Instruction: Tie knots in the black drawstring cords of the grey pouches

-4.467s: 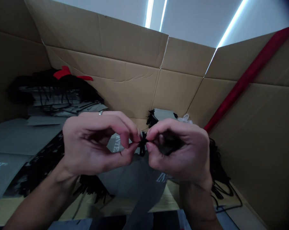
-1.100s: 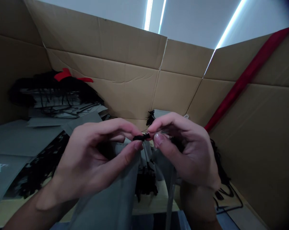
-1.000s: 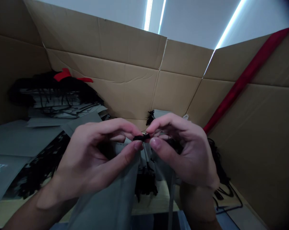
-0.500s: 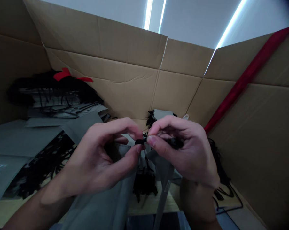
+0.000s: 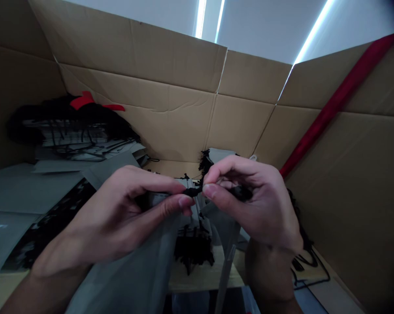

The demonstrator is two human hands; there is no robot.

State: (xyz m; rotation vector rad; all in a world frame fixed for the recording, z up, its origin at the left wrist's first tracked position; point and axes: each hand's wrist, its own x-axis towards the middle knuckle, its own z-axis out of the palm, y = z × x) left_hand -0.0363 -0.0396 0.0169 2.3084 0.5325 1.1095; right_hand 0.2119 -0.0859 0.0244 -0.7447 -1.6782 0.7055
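Observation:
Between my two hands a black cord (image 5: 193, 192) with a knot-like lump is held taut. My left hand (image 5: 128, 213) pinches one end of it between thumb and forefinger. The thumb and forefinger of my right hand (image 5: 252, 200) grip the other side, and more black cord is bunched in that palm. Below my left hand hangs a grey paper or fabric bag (image 5: 128, 279), its upper edge partly hidden by the fingers. Another grey piece (image 5: 221, 220) hangs beneath my right hand. Whether the cord joins either one I cannot tell.
Stacked grey bags with black cords (image 5: 79, 135) and red strips lie at the left. A flat grey bag (image 5: 20, 187) is in front of them. Grey bags with black cord ends (image 5: 193, 250) lie behind my hands. Cardboard walls (image 5: 171, 91) surround the table. Loose black cord (image 5: 310, 261) lies right.
My left thumb and forefinger have closed from a rounded pinch into a flatter one, slightly left. The bag below has shifted left. My right hand has hardly moved.

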